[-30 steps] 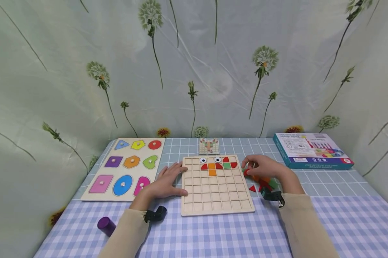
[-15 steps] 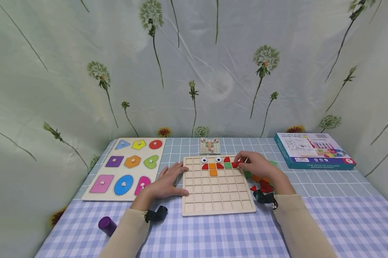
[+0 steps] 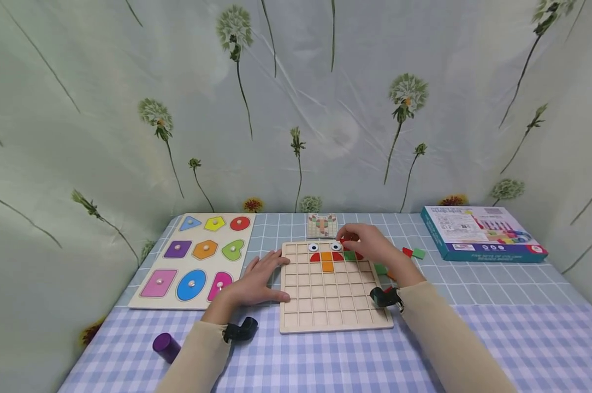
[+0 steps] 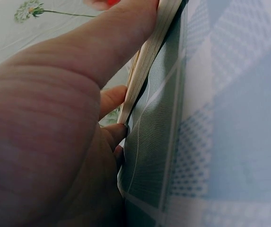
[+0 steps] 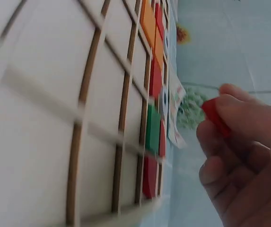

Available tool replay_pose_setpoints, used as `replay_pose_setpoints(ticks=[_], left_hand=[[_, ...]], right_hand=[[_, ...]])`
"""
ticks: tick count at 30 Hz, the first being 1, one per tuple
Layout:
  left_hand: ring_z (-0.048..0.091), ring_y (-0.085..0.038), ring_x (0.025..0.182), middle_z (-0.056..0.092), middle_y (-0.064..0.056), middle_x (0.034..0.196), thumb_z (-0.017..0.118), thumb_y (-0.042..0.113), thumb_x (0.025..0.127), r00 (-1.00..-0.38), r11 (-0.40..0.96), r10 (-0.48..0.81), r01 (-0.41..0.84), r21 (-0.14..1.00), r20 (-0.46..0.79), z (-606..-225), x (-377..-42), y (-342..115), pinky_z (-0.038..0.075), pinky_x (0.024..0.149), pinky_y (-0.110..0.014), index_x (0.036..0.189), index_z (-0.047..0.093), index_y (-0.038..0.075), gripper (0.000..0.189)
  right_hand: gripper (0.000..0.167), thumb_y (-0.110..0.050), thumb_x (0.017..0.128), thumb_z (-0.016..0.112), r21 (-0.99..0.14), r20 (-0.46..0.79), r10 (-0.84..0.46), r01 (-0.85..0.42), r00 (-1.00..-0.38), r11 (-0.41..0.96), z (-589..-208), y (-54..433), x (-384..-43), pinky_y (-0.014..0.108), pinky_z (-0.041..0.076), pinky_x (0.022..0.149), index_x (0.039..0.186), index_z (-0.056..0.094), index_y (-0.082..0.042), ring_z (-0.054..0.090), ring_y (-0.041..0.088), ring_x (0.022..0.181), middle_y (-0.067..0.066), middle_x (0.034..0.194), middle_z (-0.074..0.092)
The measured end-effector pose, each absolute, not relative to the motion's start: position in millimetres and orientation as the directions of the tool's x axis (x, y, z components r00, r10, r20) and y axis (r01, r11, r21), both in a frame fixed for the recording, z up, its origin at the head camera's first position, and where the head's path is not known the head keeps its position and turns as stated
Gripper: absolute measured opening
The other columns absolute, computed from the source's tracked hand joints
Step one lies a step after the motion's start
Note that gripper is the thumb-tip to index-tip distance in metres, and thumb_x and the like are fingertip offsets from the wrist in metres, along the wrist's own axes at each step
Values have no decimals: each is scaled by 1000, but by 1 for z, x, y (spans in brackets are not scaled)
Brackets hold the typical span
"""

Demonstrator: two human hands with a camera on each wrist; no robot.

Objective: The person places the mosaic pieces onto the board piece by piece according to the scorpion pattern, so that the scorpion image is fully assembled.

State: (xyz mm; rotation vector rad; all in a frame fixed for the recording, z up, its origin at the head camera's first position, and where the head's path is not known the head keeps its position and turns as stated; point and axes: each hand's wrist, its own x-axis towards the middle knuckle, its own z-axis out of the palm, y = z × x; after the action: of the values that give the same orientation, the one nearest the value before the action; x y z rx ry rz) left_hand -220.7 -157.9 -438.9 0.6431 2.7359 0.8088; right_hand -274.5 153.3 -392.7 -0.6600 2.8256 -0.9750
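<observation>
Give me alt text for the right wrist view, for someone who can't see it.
A right hand pinches a small red piece between thumb and finger. A gridded wooden board, tipped sideways by the camera angle, fills the left of the frame, with green, orange and other red pieces in its cells.

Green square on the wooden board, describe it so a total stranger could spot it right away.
Start with the gridded wooden board that the left hand touches. In its second row from the top, toward the right, sits the green square. Red pieces flank it, and it's the only green one on the board.
</observation>
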Motion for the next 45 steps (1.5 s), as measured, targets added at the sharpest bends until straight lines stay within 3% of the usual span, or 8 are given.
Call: replay_pose_setpoints(ticks=[11,17,45], left_hand=[[8,-28,158,18,-6,169,82,49,77,-887,755,454,333,564,-83,-437,-220,-159,-1,127,-57,147,43,21,85],[9,-29,158,19,-6,169,81,50,77,-884,748,462,346,567,-69,-438,-220,-160,-1,126,-58,147,43,21,85],[10,-30,158,22,-8,168,81,49,77,-878,740,474,359,568,-64,-438,-221,-158,-1,126,-59,147,43,20,85]], right_hand=[[15,-8,94,67,-694,112,-420,-373,-901,615,-400,116,-289,33,54,81,108,68,-5,63,20,91,9,101,69],[15,-7,94,67,-678,116,-429,-387,-896,625,-398,98,-292,36,55,85,108,68,-4,63,21,90,10,98,69],[12,-6,95,64,-639,49,-414,-347,-909,686,-407,56,-298,23,47,65,105,70,-11,53,15,71,7,91,67]])
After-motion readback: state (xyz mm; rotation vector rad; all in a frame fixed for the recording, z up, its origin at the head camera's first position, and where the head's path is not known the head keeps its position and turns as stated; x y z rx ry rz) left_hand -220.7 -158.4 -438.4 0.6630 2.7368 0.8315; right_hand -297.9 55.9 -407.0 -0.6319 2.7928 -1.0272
